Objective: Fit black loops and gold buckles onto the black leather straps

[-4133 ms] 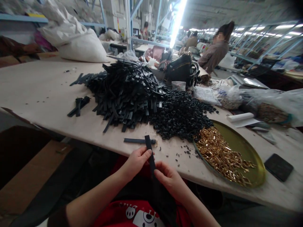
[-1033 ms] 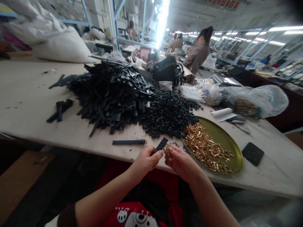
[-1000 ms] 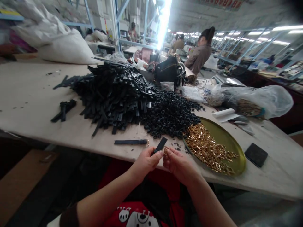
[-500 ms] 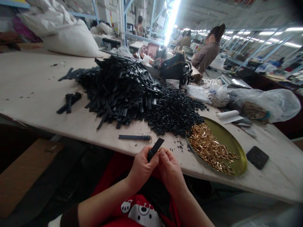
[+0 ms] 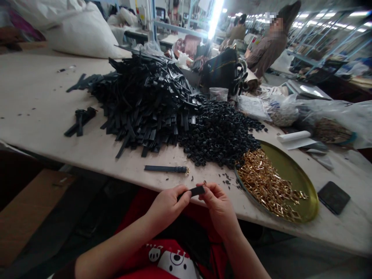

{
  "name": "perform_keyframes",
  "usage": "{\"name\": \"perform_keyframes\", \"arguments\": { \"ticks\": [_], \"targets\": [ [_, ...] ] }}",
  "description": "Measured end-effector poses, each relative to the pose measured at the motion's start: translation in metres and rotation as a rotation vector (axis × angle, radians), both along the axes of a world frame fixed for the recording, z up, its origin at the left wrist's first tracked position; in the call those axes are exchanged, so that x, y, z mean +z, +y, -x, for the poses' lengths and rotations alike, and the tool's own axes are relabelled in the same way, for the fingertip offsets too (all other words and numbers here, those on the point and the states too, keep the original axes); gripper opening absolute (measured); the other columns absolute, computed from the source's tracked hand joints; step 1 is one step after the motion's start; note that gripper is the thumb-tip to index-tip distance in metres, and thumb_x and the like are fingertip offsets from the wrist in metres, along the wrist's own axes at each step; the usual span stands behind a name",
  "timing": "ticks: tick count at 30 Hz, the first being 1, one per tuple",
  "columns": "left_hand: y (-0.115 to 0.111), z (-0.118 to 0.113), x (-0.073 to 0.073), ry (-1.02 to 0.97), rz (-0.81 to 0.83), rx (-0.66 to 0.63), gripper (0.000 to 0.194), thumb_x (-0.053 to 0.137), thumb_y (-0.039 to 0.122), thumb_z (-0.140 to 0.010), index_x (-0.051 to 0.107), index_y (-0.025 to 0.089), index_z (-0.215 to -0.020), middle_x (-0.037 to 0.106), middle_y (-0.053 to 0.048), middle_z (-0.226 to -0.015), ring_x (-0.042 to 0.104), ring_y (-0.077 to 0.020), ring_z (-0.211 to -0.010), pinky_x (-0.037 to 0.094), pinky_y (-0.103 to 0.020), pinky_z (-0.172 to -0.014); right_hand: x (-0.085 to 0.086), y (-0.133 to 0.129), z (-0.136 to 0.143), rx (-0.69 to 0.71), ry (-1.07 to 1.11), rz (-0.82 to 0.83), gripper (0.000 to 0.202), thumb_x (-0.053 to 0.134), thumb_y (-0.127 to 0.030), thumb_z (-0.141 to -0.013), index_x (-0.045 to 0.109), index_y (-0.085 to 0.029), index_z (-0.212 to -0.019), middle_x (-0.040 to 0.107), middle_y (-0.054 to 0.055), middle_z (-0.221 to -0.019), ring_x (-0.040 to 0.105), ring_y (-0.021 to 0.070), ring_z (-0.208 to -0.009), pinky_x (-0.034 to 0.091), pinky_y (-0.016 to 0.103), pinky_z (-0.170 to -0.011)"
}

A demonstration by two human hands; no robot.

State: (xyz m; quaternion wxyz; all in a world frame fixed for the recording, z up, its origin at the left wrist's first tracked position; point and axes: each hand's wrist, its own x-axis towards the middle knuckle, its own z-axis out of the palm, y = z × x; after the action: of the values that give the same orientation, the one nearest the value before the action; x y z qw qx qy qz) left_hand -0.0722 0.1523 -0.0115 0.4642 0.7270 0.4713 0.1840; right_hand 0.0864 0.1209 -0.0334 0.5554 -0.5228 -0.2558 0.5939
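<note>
Left hand (image 5: 166, 204) and right hand (image 5: 218, 205) pinch our black strap (image 5: 197, 191). Now flatter, its end is by the gold bit (image 5: 205, 182).

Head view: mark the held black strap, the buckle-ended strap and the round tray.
Held black strap (image 5: 198, 190), head view: the end showing.
Buckle-ended strap (image 5: 165, 169), head view: middle of its length.
Round tray (image 5: 290, 162), head view: bare inner floor.

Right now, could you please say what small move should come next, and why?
Perhaps work the small gold piece onto the black strap: the left hand grips the strap, the right hand pinches its end, the gold piece at those fingers, and the other strap, lying nearby, has a gold buckle.
</note>
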Motion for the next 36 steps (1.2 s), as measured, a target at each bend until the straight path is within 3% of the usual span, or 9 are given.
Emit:
{"name": "perform_keyframes", "arguments": {
  "ticks": [6, 10, 16, 21, 26, 31, 36],
  "targets": [
    [0.012, 0.0, 0.0, 0.037, 0.04, -0.05, 0.03, 0.035, 0.035, -0.087, 0.055, 0.018, -0.073, 0.048, 0.004, -0.061, 0.045, -0.0113, -0.058, 0.028, -0.021, -0.052, -0.008, 0.004, -0.007, 0.036, 0.074, 0.035, 0.017, 0.071, -0.031, -0.067, 0.059, -0.021, -0.074, 0.064, -0.003, -0.083, 0.052, 0.0074, -0.062, 0.041, 0.023, -0.065],
    [0.016, 0.003, -0.003, 0.067, 0.051, -0.03, 0.03, 0.035, 0.035, -0.087, 0.053, 0.018, -0.071, 0.046, 0.005, -0.059, 0.044, -0.0109, -0.056, 0.028, -0.021, -0.052, -0.007, 0.008, -0.009, 0.025, 0.189, 0.065, 0.018, 0.072, -0.028, -0.066, 0.058, -0.022, -0.073, 0.062, -0.004, -0.075, 0.052, 0.0071, -0.06, 0.041, 0.021, -0.061],
    [0.015, -0.003, -0.006, 0.012, 0.055, -0.149, 0.028, 0.036, 0.035, -0.088, 0.054, 0.018, -0.074, 0.053, 0.003, -0.066, 0.049, -0.0117, -0.062, 0.03, -0.021, -0.055, -0.008, 0.007, -0.003, 0.087, 0.193, 0.087, 0.023, 0.072, -0.025, -0.066, 0.058, -0.023, -0.083, 0.063, -0.004, -0.075, 0.055, 0.0087, -0.062, 0.044, 0.022, -0.062],
    [0.006, -0.011, -0.013, -0.078, 0.137, -0.052, 0.026, 0.044, 0.042, -0.084, 0.051, 0.017, -0.088, 0.059, 0.0, -0.076, 0.052, -0.0142, -0.069, 0.035, -0.022, -0.06, -0.014, -0.003, 0.008, 0.095, 0.175, 0.081, 0.019, 0.07, -0.027, -0.068, 0.059, -0.021, -0.083, 0.063, -0.003, -0.075, 0.057, 0.0108, -0.066, 0.045, 0.024, -0.064],
    [-0.003, -0.008, -0.014, -0.177, 0.251, -0.022, 0.028, 0.042, 0.043, -0.085, 0.05, 0.016, -0.083, 0.052, 0.004, -0.064, 0.047, -0.0106, -0.059, 0.034, -0.021, -0.054, -0.01, -0.01, 0.011, 0.004, 0.043, 0.023, 0.016, 0.066, -0.031, -0.072, 0.058, -0.021, -0.081, 0.062, -0.003, -0.073, 0.056, 0.0112, -0.064, 0.044, 0.024, -0.061],
    [-0.011, -0.004, -0.01, -0.275, 0.286, 0.028, 0.03, 0.043, 0.042, -0.084, 0.048, 0.016, -0.071, 0.047, 0.005, -0.059, 0.041, -0.0077, -0.053, 0.031, -0.019, -0.049, -0.001, -0.016, 0.013, 0.096, -0.15, -0.02, 0.02, 0.064, -0.037, -0.073, 0.059, -0.017, -0.074, 0.06, -0.002, -0.067, 0.053, 0.0113, -0.062, 0.042, 0.024, -0.061],
    [-0.017, -0.004, -0.009, -0.323, 0.447, -0.002, 0.027, 0.044, 0.042, -0.082, 0.047, 0.016, -0.073, 0.048, 0.005, -0.058, 0.034, -0.0054, -0.043, 0.024, -0.018, -0.04, -0.002, -0.022, 0.014, 0.15, 0.024, 0.038, 0.022, 0.056, -0.039, -0.078, 0.054, -0.018, -0.073, 0.052, -0.004, -0.059, 0.049, 0.0096, -0.053, 0.04, 0.023, -0.054]
  ]
}}
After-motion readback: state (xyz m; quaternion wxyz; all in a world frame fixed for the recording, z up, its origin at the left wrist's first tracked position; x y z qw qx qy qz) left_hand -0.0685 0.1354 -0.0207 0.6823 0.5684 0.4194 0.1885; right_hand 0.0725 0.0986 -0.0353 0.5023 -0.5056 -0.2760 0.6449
